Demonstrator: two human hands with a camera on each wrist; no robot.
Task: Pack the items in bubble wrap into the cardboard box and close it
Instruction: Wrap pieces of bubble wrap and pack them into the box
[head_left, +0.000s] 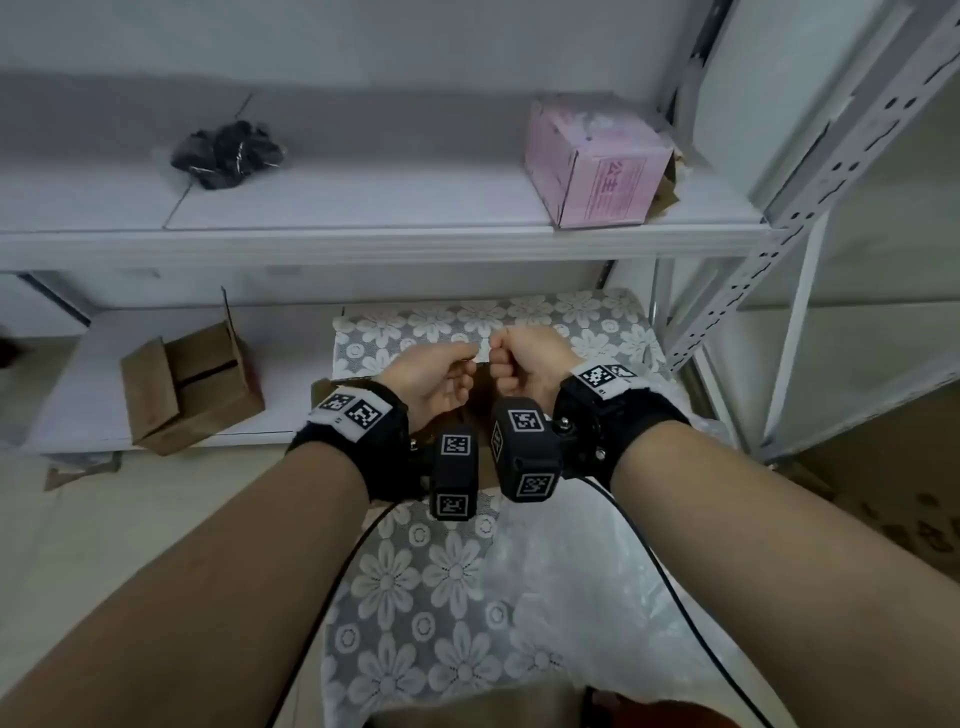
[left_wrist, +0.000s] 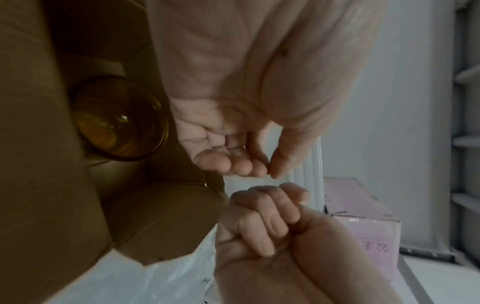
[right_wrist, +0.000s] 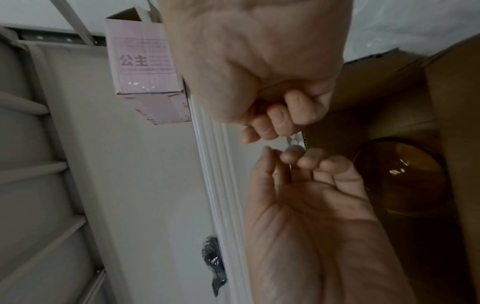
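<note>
Two hands meet above an open cardboard box (left_wrist: 161, 222) holding an amber glass jar (left_wrist: 119, 119). The left hand (head_left: 431, 371) has loosely curled fingers, thumb against fingertips; the right hand (head_left: 524, 364) is a tight fist; whether either holds anything is unclear. Bubble wrap (head_left: 571, 587) lies nearby, and a pink box (right_wrist: 145, 67) on the shelf reads "公主".
</note>
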